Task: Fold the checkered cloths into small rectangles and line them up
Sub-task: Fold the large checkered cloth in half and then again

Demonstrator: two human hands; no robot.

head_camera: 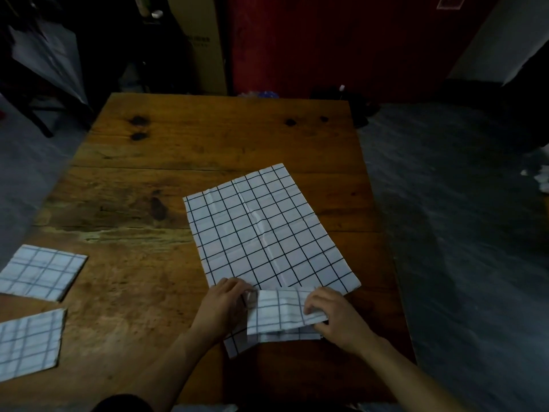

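Both hands, left and right, pinch the creased grid cloth's near edge, folding it. Two folded squares lie cropped at the plank table's left.

The near end of the open checkered cloth is hidden under both hands and its own turned-up flap. The left hand has its fingertips tucked behind that flap; the right hand curls its fingers over the flap's edge, covering the corner there. Two folded cloths at the left, the farther one and the nearer one, are cut off by the picture's left edge and blurred. The worktop runs out of sight below. The background beyond is too dark to make out.
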